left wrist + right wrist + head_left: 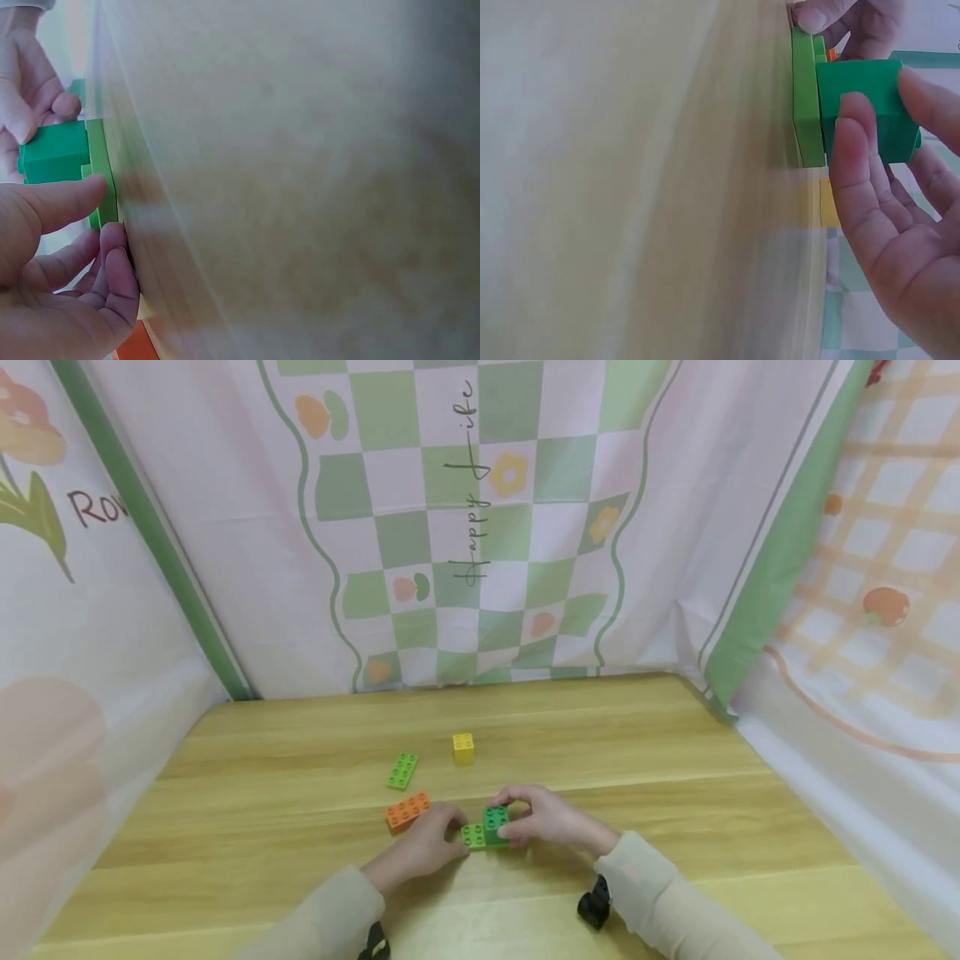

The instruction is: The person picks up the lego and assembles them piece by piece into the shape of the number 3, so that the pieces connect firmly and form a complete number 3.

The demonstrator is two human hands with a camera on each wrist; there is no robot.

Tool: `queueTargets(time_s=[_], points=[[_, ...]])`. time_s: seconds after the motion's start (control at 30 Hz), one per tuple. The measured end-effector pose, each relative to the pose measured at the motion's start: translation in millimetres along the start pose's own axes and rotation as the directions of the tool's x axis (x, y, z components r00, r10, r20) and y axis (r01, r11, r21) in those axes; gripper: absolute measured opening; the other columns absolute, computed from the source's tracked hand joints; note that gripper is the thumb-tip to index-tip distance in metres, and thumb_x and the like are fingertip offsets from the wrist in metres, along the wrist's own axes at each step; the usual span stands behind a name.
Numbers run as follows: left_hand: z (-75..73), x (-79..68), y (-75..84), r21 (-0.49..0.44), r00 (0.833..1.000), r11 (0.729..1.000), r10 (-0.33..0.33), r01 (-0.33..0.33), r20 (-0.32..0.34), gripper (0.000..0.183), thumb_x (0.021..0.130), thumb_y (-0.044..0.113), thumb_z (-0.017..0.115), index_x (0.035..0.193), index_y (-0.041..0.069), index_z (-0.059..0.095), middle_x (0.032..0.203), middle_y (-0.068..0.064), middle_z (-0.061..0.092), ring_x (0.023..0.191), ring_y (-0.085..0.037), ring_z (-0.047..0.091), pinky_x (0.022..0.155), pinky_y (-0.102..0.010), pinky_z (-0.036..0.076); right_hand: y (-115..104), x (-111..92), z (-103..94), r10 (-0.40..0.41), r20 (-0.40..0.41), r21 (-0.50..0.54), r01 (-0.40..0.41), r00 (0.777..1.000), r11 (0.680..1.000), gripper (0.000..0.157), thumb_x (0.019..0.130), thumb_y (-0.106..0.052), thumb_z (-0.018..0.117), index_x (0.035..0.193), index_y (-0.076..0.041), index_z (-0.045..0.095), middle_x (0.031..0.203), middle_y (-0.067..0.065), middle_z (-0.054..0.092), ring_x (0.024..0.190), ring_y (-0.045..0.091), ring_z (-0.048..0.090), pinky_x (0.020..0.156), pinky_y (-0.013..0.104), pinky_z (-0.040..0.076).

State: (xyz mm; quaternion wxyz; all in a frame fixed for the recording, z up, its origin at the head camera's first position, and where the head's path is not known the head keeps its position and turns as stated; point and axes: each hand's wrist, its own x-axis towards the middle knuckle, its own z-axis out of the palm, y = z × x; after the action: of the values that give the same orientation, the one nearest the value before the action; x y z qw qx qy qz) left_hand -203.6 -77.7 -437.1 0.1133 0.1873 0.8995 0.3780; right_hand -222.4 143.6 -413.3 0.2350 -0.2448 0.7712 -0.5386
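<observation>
Checkered green-and-white cloth [510,539] with "Happy Life" printed on it hangs behind a wood-grain table [225,827], and most of the action sits near the middle of that table, between the 2 hands. Main thing is a lime plate [472,837] with a green brick [496,825] on its right part. Long axis of the plate runs left to right, pretty much straight across in front of the person, and it looks flat on the table, studs up. Brick is upright too, studs up, 2 by 2, and so close to a cube that I can't pick a long axis for it.

Looks-wise: plate is a bright yellowish green, thin, with 4 studs showing at the left end. Brick is a deeper green, chunky, smooth-sided, shiny plastic. Can't tell if it's pressed all the way down.

Left hand [423,847] pinches the left end of the plate, thumb on the near edge. Right hand [551,817] grips the brick between thumb and fingers.

Just beside the left hand is an orange brick [407,811], 2 by 4, set at a slant. Farther back there's another lime-coloured piece [402,771], also slanted, and a small yellow brick [463,748] to its right.
</observation>
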Motion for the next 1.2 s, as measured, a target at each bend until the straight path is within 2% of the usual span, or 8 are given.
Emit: queueTargets(time_s=[0.4,0.9,1.07,1.2], points=[[0.1,-0.8,1.2,0.014,1.000,1.000,0.012,-0.012,-0.004,0.027,0.080,0.012,0.071,0.103,0.005,0.059,0.103,-0.005,0.054,0.101,-0.025,0.051,0.090,-0.044,0.041,8.0,1.4,-1.3,0.000,-0.001,-0.008,0.000,1.000,1.000,0.039,0.084,-0.009,0.066,0.120,0.000,0.055,0.112,0.014,0.050,0.074,0.023,0.061,0.065,0.034,0.054],[-1.5,-2.9,1.4,0.005,1.000,1.000,0.024,-0.024,-0.002,0.027,0.080,0.012,0.071,0.104,0.005,0.059,0.102,-0.004,0.054,0.100,-0.024,0.051,0.090,-0.044,0.041,7.9,1.4,-1.3,-0.004,0.004,0.021,0.004,1.000,1.000,0.040,0.084,-0.007,0.065,0.122,0.001,0.054,0.112,0.013,0.050,0.076,0.026,0.061,0.066,0.038,0.053],[-2.9,-4.5,1.7,-0.009,1.000,1.000,0.028,-0.028,-0.003,0.030,0.080,0.013,0.070,0.106,0.004,0.058,0.104,-0.005,0.054,0.102,-0.025,0.051,0.090,-0.045,0.041,8.9,2.2,-1.7,-0.006,0.008,0.018,0.006,1.000,1.000,0.041,0.084,-0.007,0.066,0.122,0.002,0.053,0.112,0.014,0.050,0.077,0.027,0.062,0.066,0.037,0.054],[-4.9,-5.7,2.4,-0.046,1.000,0.999,0.010,-0.010,-0.006,0.036,0.080,0.014,0.070,0.112,0.003,0.057,0.105,-0.005,0.053,0.096,-0.022,0.051,0.085,-0.042,0.044,11.7,3.1,-2.1,-0.009,0.013,0.027,0.008,1.000,1.000,0.042,0.083,-0.008,0.066,0.122,0.002,0.053,0.112,0.015,0.051,0.078,0.027,0.062,0.067,0.037,0.054]])
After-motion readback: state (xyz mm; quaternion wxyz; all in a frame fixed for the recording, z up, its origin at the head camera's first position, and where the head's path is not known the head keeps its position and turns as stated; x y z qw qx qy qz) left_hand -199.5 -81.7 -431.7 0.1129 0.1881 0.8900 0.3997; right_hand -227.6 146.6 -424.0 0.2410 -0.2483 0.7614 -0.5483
